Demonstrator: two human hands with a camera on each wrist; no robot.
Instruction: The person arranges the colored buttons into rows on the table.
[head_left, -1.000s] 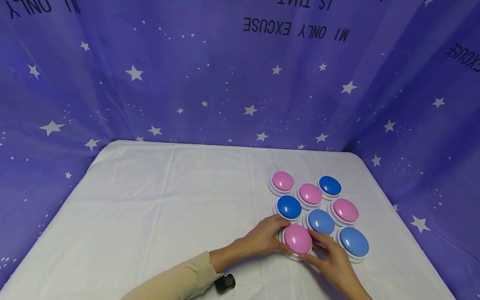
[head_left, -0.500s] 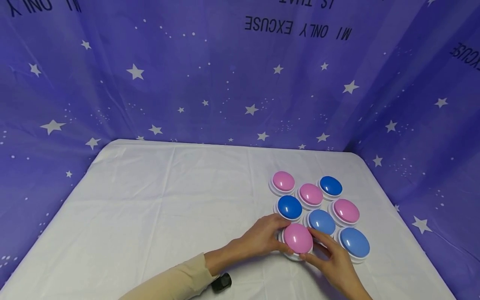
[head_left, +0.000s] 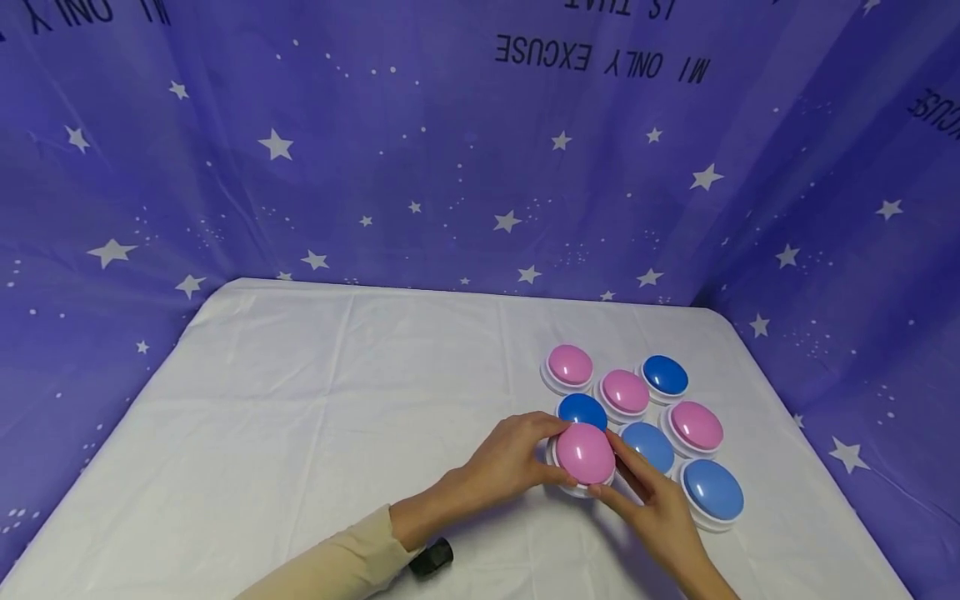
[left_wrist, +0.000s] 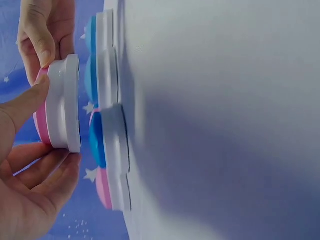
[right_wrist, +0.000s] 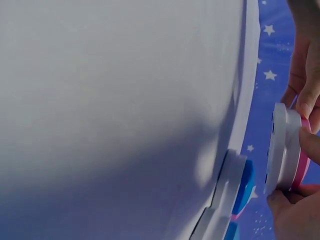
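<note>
A push button with a pink dome and a round white base is held off the table between both hands. My left hand grips its left side, thumb near the dome's edge and fingers by the base in the left wrist view. From the right, my right hand pinches the same button, whose white base stands apart from the cloth in the right wrist view. Just behind it sits a dark blue button, partly covered by the held one. A light blue button lies close to the right fingers.
Several more buttons rest on the white cloth: a light blue one, pink ones and a dark blue one at the back. A small black object shows beside the left sleeve. Purple starry curtains enclose the table.
The pink button has risen from the table in both hands and shifted slightly left, now overlapping the dark blue button in the head view. The other buttons stay in place.
</note>
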